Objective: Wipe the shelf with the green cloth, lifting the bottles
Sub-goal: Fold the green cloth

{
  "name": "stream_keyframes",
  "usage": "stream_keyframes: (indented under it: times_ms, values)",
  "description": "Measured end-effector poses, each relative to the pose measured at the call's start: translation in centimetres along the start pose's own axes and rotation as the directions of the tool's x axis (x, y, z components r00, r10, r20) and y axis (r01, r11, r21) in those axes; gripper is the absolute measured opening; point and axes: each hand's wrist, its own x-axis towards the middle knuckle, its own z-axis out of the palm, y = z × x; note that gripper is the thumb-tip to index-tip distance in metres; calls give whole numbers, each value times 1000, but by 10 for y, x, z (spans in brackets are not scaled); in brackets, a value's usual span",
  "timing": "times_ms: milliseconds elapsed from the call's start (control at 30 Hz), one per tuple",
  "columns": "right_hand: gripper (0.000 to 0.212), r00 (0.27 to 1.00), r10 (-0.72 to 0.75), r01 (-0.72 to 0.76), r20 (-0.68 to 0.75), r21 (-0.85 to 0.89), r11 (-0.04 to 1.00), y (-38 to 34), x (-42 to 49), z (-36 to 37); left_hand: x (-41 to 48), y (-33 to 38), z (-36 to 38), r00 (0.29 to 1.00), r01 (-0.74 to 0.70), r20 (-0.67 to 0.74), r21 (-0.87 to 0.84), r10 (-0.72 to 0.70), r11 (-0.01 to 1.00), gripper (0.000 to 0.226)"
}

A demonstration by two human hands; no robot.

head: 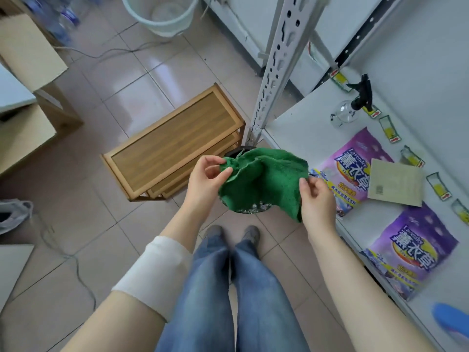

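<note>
A green cloth [261,181] hangs spread between my two hands, in front of me and just left of the white shelf [299,128]. My left hand [205,179] pinches the cloth's left corner between thumb and fingers. My right hand [317,199] pinches its right edge. On the shelf stands a clear spray bottle with a black trigger head [354,105], far from both hands. Two purple lavender bags lie flat on the shelf, one near my right hand [355,168] and one closer to me [411,252].
A beige card [396,182] lies between the bags. A dark bin [243,210] sits on the floor under the cloth. A wooden rack [172,146] lies on the tiles to the left. A white slotted shelf post [276,69], a pale bucket [160,13] and cardboard boxes [28,52] stand around.
</note>
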Motion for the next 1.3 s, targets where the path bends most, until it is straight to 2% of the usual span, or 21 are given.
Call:
stream_keyframes:
  times_ms: [100,200,467,533,600,667,767,867,967,1033,1167,1300]
  values:
    - [22,996,2,-9,-94,-68,998,-13,-12,-17,-9,24,-23,1000,-24,0,72,24,997,24]
    - [25,985,-36,15,-172,-120,993,-26,-26,-33,-18,49,-38,996,-87,50,158,80,984,24]
    - [22,951,-46,43,-307,-14,999,-42,-55,-55,-35,100,-47,970,-71,244,276,2,959,25]
    - [21,932,-20,43,-362,58,997,-45,-60,-60,-37,110,-46,973,-113,230,358,29,927,16]
    - [20,928,-16,70,-373,131,989,-43,-64,-67,-38,119,-45,983,-148,160,426,86,892,17]
    - [18,952,-22,81,-305,182,980,-38,-67,-74,-40,129,-41,986,-159,112,456,120,876,20]
    - [14,995,-64,77,-82,164,983,-30,-77,-85,-49,149,-30,974,-221,141,433,177,874,19]
    - [25,986,-36,52,160,-96,994,-23,-85,-94,-63,170,-19,958,-279,182,410,222,869,20]
    - [30,936,79,63,344,-384,921,-15,-85,-97,-82,190,-10,928,-352,249,343,276,871,18]
    - [25,918,112,66,381,-424,903,-21,-85,-97,-98,201,-5,897,-400,330,323,294,858,16]
    - [23,943,18,85,332,-292,952,-52,-79,-92,-126,217,2,811,-497,481,268,332,825,14]
    - [53,936,92,127,340,-570,812,-72,-67,-89,-140,234,8,790,-525,449,141,418,840,16]
